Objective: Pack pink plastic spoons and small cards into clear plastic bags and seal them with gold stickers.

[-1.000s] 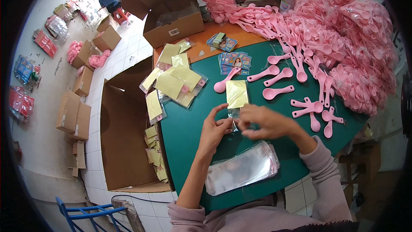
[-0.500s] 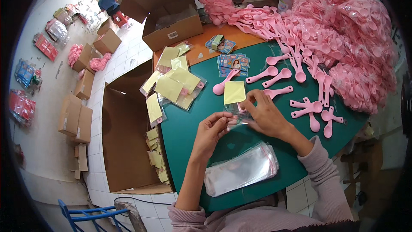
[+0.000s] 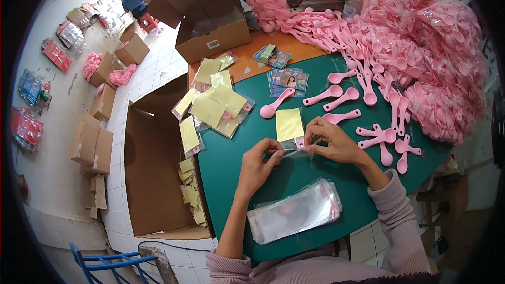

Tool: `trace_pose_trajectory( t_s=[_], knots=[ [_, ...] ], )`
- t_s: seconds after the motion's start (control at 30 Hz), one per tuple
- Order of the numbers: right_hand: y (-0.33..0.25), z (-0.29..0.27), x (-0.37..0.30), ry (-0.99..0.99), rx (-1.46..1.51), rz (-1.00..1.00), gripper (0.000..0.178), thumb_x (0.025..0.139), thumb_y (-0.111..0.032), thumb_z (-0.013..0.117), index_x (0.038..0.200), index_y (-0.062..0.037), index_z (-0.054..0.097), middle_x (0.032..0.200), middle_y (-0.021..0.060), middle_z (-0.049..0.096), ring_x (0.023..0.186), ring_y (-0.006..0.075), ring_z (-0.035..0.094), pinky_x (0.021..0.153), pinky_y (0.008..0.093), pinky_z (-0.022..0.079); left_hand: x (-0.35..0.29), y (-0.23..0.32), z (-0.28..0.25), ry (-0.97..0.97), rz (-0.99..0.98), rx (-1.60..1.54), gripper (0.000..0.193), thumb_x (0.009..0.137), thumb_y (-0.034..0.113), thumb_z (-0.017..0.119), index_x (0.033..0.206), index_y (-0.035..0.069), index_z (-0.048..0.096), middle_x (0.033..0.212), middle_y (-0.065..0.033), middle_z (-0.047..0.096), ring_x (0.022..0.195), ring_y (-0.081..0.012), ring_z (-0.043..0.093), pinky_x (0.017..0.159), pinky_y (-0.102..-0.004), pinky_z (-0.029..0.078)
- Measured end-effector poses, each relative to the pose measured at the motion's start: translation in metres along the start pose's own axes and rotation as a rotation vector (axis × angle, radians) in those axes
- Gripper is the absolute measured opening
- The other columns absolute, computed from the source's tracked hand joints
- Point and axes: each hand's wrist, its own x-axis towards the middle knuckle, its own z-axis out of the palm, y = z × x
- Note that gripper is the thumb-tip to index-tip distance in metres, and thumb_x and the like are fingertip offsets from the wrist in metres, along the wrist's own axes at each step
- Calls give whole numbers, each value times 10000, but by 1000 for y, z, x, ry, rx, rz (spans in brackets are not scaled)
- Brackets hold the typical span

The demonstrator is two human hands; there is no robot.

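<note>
A clear plastic bag with a yellow card (image 3: 289, 124) in it lies on the green tabletop in front of me. The end of a pink spoon handle (image 3: 300, 142) shows at the bag's near end. My left hand (image 3: 260, 163) pinches the left corner of that near edge between thumb and finger. My right hand (image 3: 334, 143) is closed on the right side of the same edge, so the film stretches between both hands. Nearer me rests a stack of clear empty bags (image 3: 294, 213). A loose pink measuring spoon (image 3: 276, 103) lies just beyond the card.
Filled bags with yellow cards (image 3: 210, 106) pile at the left, beside an open carton (image 3: 158, 179). Blue printed cards (image 3: 288, 81) lie farther back. Several pink spoons (image 3: 336, 93) and a large bagged heap (image 3: 421, 47) fill the right. A person (image 3: 134, 2) sits far off.
My hands have drawn the bag's near edge out between them, and the right hand has moved slightly down and right. The yellow card now lies flatter and shows more of its length.
</note>
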Motion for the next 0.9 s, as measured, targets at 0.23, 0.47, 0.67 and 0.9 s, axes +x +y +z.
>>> trace_pose_trajectory(
  t_s=[0.23,0.47,0.67,0.9],
  knots=[
    [5,17,1,45,295,222,73,822,-45,567,849,-6,511,791,48,545,717,104,565,649,237,489,-4,-3,8,107,43,76,99,809,80,597,837,-5,554,800,-26,569,723,-81,563,622,-221,513],
    [8,29,3,236,370,279,128,822,-76,593,816,11,498,737,59,578,624,109,602,542,230,504,-4,-1,12,158,-149,21,158,803,118,626,791,-24,561,788,-49,568,703,-84,569,606,-202,481],
    [10,37,5,325,322,246,136,799,-53,616,807,-2,490,694,51,590,600,93,600,528,218,492,-4,-1,17,244,-191,-61,145,796,71,623,814,5,495,770,-37,550,749,-84,564,613,-214,486],
    [11,38,7,320,323,230,192,802,-67,612,962,19,549,701,46,596,598,83,591,532,209,485,-4,-6,15,185,-188,-230,161,810,44,595,793,58,435,792,4,512,792,-66,534,591,-188,445]
  ],
)
